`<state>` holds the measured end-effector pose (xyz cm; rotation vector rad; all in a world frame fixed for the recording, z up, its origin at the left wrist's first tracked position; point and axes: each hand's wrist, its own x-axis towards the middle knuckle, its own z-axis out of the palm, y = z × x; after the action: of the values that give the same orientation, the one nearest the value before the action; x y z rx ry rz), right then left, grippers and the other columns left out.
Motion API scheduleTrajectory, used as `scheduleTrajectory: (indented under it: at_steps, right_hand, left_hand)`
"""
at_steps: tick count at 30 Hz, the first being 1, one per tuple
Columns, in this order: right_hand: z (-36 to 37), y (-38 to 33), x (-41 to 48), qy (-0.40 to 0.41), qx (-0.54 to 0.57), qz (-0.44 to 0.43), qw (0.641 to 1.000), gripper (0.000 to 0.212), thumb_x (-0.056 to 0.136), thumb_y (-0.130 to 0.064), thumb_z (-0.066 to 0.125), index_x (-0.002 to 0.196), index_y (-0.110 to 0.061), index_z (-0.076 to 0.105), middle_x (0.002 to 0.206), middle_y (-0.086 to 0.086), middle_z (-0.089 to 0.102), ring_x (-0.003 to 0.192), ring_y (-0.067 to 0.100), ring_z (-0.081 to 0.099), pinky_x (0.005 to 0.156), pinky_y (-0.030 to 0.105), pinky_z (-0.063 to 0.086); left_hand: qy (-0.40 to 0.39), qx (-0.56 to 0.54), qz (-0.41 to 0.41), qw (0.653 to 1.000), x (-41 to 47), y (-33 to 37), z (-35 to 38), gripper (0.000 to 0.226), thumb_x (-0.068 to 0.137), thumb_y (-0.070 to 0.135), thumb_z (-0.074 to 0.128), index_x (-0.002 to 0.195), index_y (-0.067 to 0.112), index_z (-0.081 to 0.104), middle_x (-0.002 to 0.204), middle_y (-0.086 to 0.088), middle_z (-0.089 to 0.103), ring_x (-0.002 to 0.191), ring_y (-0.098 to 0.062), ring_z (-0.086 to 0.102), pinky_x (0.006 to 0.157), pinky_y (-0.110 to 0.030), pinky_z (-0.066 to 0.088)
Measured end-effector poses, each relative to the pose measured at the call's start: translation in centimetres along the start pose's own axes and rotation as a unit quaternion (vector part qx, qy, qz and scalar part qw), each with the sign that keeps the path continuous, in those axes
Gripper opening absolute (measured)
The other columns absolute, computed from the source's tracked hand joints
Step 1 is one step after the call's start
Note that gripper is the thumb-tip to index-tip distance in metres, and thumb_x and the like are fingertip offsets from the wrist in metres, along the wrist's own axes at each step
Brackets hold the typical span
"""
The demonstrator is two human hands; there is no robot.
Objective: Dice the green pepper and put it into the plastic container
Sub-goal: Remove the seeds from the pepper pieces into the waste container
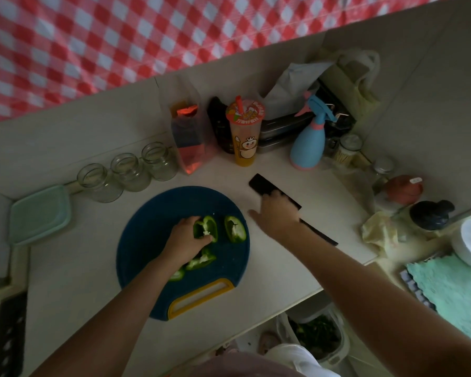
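Observation:
Several green pepper pieces lie on a round blue cutting board (147,240) with a yellow handle. My left hand (185,238) grips one pepper piece (206,228) with white seeds showing. Another pepper half (235,228) lies to its right, and smaller pepper pieces (199,261) lie under my left wrist. My right hand (276,210) rests flat with spread fingers on a black cleaver (261,185) lying on the counter right of the board. A pale green plastic container (40,214) with its lid on sits at the far left.
Three glass jars (128,172) stand behind the board. A drink cup (245,131), blue spray bottle (309,140), bags and small jars crowd the back right. A crumpled cloth (378,229) lies right of the knife. A bin (316,333) with greens sits below the counter edge.

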<state>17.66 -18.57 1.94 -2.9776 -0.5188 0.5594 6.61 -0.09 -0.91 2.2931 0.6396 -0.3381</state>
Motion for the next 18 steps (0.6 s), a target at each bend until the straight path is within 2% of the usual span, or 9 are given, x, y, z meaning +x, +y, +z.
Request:
scheduleTrajectory:
  at_steps: [2, 4, 6, 8, 11, 13, 15, 16, 18]
  right_hand:
    - [0.4, -2.1, -0.9, -0.053, 0.086, -0.04, 0.994, 0.075, 0.085, -0.065, 0.051, 0.134, -0.009, 0.041, 0.126, 0.013, 0.048, 0.111, 0.028, 0.053, 0.084, 0.038, 0.052]
    - [1.5, -3.3, -1.4, -0.089, 0.093, -0.048, 0.991, 0.082, 0.079, -0.064, 0.06, 0.136, -0.01, 0.037, 0.127, 0.012, 0.047, 0.113, 0.029, 0.053, 0.084, 0.037, 0.049]
    - [2.8, -3.3, -1.6, -0.106, 0.104, -0.047, 0.988, 0.074, 0.081, -0.052, 0.066, 0.135, -0.009, 0.038, 0.126, 0.012, 0.048, 0.111, 0.028, 0.053, 0.084, 0.036, 0.047]
    - [3.7, -2.6, -1.6, -0.097, 0.142, -0.045, 0.984, 0.056, 0.086, -0.039, 0.064, 0.128, -0.008, 0.044, 0.123, 0.013, 0.05, 0.108, 0.028, 0.055, 0.085, 0.034, 0.048]
    - [3.6, -0.5, -2.3, -0.086, 0.211, -0.033, 0.973, 0.044, 0.089, -0.041, 0.061, 0.119, -0.01, 0.053, 0.115, 0.01, 0.055, 0.105, 0.024, 0.054, 0.085, 0.031, 0.047]
    - [2.4, 1.0, -3.4, -0.08, 0.24, -0.036, 0.967, 0.046, 0.086, -0.046, 0.063, 0.116, -0.012, 0.057, 0.111, 0.008, 0.057, 0.099, 0.018, 0.053, 0.081, 0.026, 0.044]
    - [1.1, 2.4, -4.6, -0.055, 0.261, -0.049, 0.962, 0.043, 0.084, -0.043, 0.066, 0.116, -0.015, 0.061, 0.11, 0.004, 0.061, 0.092, 0.011, 0.052, 0.077, 0.022, 0.045]
    - [0.5, 3.0, -5.4, -0.037, 0.272, -0.058, 0.96, 0.041, 0.084, -0.04, 0.068, 0.117, -0.016, 0.061, 0.11, 0.0, 0.062, 0.09, 0.008, 0.052, 0.074, 0.018, 0.044]
    - [-0.8, 4.3, -7.1, 0.0, 0.31, -0.068, 0.948, 0.038, 0.082, -0.037, 0.07, 0.116, -0.02, 0.063, 0.103, -0.008, 0.061, 0.082, 0.003, 0.052, 0.065, 0.006, 0.039]
  left_hand:
    - [-0.008, 0.0, -0.002, 1.0, 0.0, 0.2, -0.2, 0.062, 0.081, 0.028, 0.069, 0.136, 0.017, 0.041, 0.131, -0.01, 0.046, 0.12, -0.023, 0.044, 0.1, -0.033, 0.037]
    - [-0.018, -0.008, -0.005, 1.0, -0.1, 0.5, -0.3, 0.065, 0.082, 0.027, 0.069, 0.138, 0.014, 0.039, 0.133, -0.01, 0.045, 0.121, -0.023, 0.045, 0.098, -0.03, 0.037]
    - [-0.028, -0.018, -0.014, 0.999, 0.0, 0.7, -0.5, 0.07, 0.082, 0.027, 0.069, 0.141, 0.013, 0.033, 0.137, -0.009, 0.042, 0.124, -0.023, 0.043, 0.099, -0.03, 0.036]
    - [-0.043, -0.022, -0.028, 0.998, 0.1, 0.9, -0.7, 0.076, 0.082, 0.03, 0.069, 0.144, 0.013, 0.028, 0.142, -0.009, 0.039, 0.127, -0.024, 0.041, 0.102, -0.032, 0.035]
    - [-0.056, -0.003, -0.046, 0.997, 0.2, 1.4, -1.0, 0.078, 0.082, 0.035, 0.068, 0.145, 0.013, 0.026, 0.145, -0.01, 0.036, 0.13, -0.025, 0.038, 0.104, -0.035, 0.035]
    - [-0.006, 0.015, -0.006, 1.0, -0.2, 2.5, -1.0, 0.071, 0.084, 0.036, 0.065, 0.142, 0.013, 0.032, 0.143, -0.009, 0.037, 0.131, -0.024, 0.037, 0.105, -0.035, 0.034]
    - [0.054, -0.007, 0.074, 0.996, -0.9, 4.3, -1.0, 0.056, 0.088, 0.035, 0.061, 0.137, 0.014, 0.043, 0.139, -0.006, 0.042, 0.128, -0.021, 0.04, 0.104, -0.032, 0.035]
    - [0.048, -0.037, 0.099, 0.993, -1.3, 5.5, -0.8, 0.047, 0.09, 0.034, 0.058, 0.132, 0.015, 0.048, 0.135, -0.004, 0.046, 0.125, -0.018, 0.043, 0.102, -0.029, 0.036]
    - [-0.043, -0.145, 0.077, 0.985, -2.3, 8.2, 0.1, 0.031, 0.093, 0.037, 0.051, 0.116, 0.018, 0.059, 0.124, -0.004, 0.056, 0.116, -0.018, 0.052, 0.099, -0.03, 0.041]
